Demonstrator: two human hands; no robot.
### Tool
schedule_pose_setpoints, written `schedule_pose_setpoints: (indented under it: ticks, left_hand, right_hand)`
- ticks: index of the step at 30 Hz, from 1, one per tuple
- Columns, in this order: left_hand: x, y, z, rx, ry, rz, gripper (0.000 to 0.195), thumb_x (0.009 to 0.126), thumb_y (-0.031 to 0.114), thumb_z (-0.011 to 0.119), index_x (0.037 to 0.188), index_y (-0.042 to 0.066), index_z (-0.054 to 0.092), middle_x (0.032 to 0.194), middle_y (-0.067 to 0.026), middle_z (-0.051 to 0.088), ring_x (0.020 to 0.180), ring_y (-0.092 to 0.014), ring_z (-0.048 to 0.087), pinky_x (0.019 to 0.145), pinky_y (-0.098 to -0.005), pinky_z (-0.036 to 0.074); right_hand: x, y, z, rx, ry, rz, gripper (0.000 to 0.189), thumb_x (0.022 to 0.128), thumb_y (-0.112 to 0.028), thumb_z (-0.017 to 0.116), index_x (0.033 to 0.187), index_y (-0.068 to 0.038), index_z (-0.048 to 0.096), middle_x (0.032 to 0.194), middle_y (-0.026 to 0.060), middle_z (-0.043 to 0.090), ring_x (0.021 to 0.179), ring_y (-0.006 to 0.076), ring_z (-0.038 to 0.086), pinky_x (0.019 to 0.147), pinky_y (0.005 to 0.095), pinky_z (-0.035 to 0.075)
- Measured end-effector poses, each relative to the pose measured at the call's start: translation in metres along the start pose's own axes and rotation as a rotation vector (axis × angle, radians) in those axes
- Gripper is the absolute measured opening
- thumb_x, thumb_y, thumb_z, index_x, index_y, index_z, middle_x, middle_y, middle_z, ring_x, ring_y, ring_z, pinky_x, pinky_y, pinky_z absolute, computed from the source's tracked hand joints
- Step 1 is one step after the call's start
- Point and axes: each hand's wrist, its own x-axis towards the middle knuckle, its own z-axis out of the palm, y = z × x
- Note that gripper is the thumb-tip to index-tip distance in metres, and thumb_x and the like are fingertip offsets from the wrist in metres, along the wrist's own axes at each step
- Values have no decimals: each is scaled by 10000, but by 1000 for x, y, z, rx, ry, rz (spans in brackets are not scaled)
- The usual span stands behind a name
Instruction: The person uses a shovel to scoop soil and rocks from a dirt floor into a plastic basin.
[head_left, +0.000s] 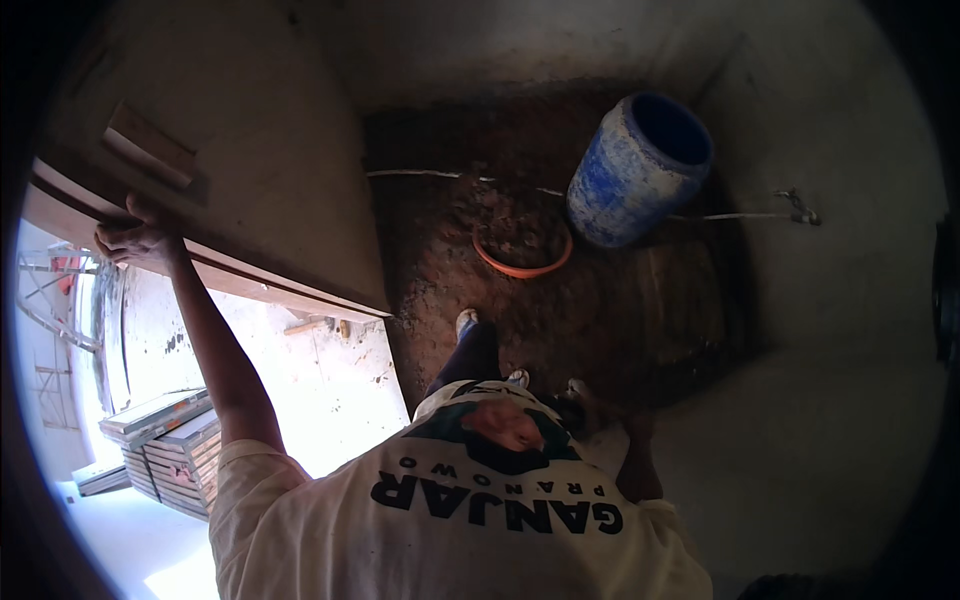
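Observation:
My left hand (141, 236) is at the edge of a pale wooden door (285, 172), fingers wrapped around the edge, thumb on the inner face. A short wooden block (150, 142) is fixed on the door's face near the hand. My right hand (589, 405) hangs low beside my body in shadow; whether it holds anything cannot be made out. Before my feet an orange-rimmed basin (523, 271) sits on the dark earthen floor, with soil-like lumps at it. Behind it, to the right, stands a blue plastic drum (626, 176), open at the top and smeared with pale residue.
A thin pale pipe (731, 217) runs across the floor area to a tap (799, 208) at the right wall. Beyond the door's edge, at lower left, panels are stacked (172, 450) in a bright space, with metal scaffolding (56, 300) behind.

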Motion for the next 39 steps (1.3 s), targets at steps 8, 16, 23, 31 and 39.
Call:
schedule_pose_setpoints:
  ticks: [8,16,23,31,39]
  left_hand:
    - [9,-12,-6,58,-7,34,758,870,552,616,1249,-61,384,1200,-273,437,1086,-415,430,861,-544,393]
    - [-11,3,-7,57,-78,-60,795,865,567,612,1279,-63,362,1241,-281,419,1151,-441,417,881,-562,403]
    - [-6,4,-5,43,-22,-46,789,873,582,588,1283,-57,373,1248,-276,430,1150,-436,418,892,-561,390]
    - [-7,7,-6,60,-27,-70,783,880,592,567,1280,-56,381,1234,-271,446,1121,-426,435,898,-555,374]
    - [-9,10,-10,80,-34,-65,771,882,573,579,1276,-61,388,1231,-263,449,1126,-425,440,894,-545,388]
  right_hand:
    - [-3,-74,-80,936,-376,744,482,875,-449,616,1127,-39,611,1029,113,670,798,257,658,708,430,529]
    - [4,-104,-89,797,-312,578,454,878,-429,616,1110,-39,621,1001,118,670,785,254,657,702,421,530]
    - [10,-121,-89,732,-322,454,430,881,-411,616,1096,-39,630,976,123,671,774,250,657,697,414,532]
    - [15,-116,-97,656,-354,363,402,884,-391,617,1079,-40,641,948,128,671,761,247,656,691,406,533]
    - [23,-113,-104,591,-365,290,376,887,-371,617,1062,-40,651,921,133,671,748,243,655,685,397,535]
